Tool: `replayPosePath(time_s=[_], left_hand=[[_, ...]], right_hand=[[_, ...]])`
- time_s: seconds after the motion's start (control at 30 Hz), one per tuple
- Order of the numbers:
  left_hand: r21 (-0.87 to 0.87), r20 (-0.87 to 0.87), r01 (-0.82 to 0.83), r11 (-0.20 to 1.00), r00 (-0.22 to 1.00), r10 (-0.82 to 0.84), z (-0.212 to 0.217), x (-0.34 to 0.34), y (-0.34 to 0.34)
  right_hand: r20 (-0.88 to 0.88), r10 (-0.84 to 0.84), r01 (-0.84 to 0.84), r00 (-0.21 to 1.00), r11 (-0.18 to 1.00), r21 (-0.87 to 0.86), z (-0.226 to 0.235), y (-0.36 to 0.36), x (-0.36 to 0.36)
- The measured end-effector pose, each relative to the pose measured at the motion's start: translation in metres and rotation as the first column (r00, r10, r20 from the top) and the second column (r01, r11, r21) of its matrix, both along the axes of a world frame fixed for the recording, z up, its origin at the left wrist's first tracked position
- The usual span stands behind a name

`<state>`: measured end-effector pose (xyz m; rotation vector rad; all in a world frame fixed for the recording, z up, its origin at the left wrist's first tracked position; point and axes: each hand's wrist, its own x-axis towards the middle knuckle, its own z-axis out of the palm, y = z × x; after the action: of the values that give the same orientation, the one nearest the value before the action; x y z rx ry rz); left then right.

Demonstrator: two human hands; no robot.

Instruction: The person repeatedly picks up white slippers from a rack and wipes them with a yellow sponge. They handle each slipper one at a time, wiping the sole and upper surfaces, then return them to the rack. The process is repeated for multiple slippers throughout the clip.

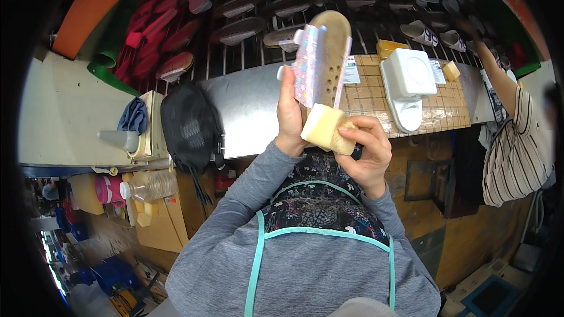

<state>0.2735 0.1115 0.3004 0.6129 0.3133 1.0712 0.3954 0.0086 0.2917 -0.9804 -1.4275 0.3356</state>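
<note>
My left hand point(289, 114) is closed around the heel end of a sandal point(332, 38), which I hold tilted with its toe pointing away from me. The sandal shows a brown, rounded surface with several dark holes near the heel. Along its left side runs a pink patterned strap point(306, 70) with small stars. Pinched in the fingers of my right hand point(371, 149) is a pale yellow sponge block point(324, 127), its near end more tan. The sponge is right at the sandal's heel end; whether they touch, I cannot tell.
A white dispenser point(409, 73) stands on a taped cardboard sheet point(367, 105). Behind lies a rack with rows of shoe parts point(241, 29). A black mesh bag point(191, 132) is left. At right a person's arm point(499, 73) reaches over the rack.
</note>
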Motion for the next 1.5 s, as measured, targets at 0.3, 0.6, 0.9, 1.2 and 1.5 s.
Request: replayPosePath(time_s=[0.3, 0.6, 0.9, 1.2, 1.5], left_hand=[[0.131, 0.205, -0.211, 0.969, 0.962, 0.182, -0.006, 0.008, -0.003], [0.072, 0.251, -0.256, 0.964, 0.940, 0.231, -0.010, -0.016, 0.017], [-0.037, 0.348, -0.222, 0.974, 0.911, 0.221, -0.026, -0.038, 0.019], [-0.009, 0.296, -0.223, 0.975, 0.930, 0.216, -0.019, -0.036, 0.024], [-0.001, 0.158, -0.456, 0.890, 0.879, 0.450, -0.018, -0.048, 0.047]], right_hand=[[-0.279, 0.038, -0.025, 0.960, 0.998, 0.050, -0.007, 0.001, -0.021], [0.126, -0.219, 0.202, 0.968, 0.970, 0.133, -0.002, 0.008, -0.038], [0.149, -0.446, 0.426, 0.883, 0.893, 0.147, -0.011, 0.015, -0.033], [0.150, -0.428, 0.384, 0.891, 0.889, 0.250, 0.016, 0.054, -0.032], [0.243, -0.241, 0.226, 0.940, 0.970, 0.087, -0.004, 0.030, -0.047]])
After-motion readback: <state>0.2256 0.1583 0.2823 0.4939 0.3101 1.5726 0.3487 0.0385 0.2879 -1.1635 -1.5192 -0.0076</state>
